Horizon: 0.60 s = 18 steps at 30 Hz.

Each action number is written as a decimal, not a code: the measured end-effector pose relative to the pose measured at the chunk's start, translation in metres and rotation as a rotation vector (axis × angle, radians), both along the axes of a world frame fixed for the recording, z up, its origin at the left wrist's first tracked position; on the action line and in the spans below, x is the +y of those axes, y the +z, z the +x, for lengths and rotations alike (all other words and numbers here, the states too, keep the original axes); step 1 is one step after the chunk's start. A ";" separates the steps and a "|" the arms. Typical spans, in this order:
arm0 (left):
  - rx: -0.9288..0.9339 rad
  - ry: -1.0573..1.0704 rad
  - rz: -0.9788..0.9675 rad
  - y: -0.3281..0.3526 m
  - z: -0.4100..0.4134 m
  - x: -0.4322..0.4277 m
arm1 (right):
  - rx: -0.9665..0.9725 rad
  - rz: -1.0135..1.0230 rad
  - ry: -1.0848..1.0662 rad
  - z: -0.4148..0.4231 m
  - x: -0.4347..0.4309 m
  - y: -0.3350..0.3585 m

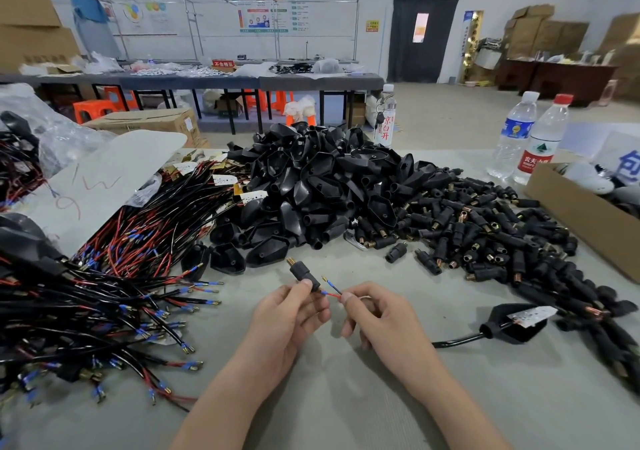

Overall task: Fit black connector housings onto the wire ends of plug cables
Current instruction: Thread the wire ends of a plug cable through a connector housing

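Head view: left grip (284,314) pinches a black housing (304,274), right grip (377,318) the red wire (333,296) at its mouth; we judge pushing home comes next.

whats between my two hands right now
Head view: a short red wire with a blue sleeve spans from the black connector housing in the left hand to the right hand.

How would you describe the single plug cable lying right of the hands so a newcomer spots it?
Start at the big heap of black shells mid-table, then come down to the right hand. Just right of it lies one black plug shell with its cable trailing left. Unlike the heaped shells, it has a cable fitted and a white tag.
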<state>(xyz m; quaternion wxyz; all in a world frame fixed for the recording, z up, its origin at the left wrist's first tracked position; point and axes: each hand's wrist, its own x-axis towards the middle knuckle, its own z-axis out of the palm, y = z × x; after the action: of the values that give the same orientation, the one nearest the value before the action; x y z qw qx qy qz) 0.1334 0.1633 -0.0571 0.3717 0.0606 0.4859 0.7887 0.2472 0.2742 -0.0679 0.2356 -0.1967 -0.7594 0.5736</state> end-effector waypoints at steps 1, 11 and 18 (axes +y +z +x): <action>0.005 0.004 -0.005 0.000 0.000 0.000 | 0.002 -0.004 0.002 0.000 0.000 0.000; -0.027 -0.092 0.045 0.000 0.006 -0.001 | 0.024 0.023 -0.060 -0.001 -0.004 0.001; 0.021 -0.197 0.016 0.000 0.023 0.006 | 0.029 -0.032 -0.146 -0.002 -0.006 0.000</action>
<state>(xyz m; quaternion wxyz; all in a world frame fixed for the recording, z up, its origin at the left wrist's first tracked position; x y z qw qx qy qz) 0.1562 0.1691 -0.0573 0.4418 0.1192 0.4753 0.7515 0.2448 0.2685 -0.0675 0.2848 -0.2468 -0.7303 0.5697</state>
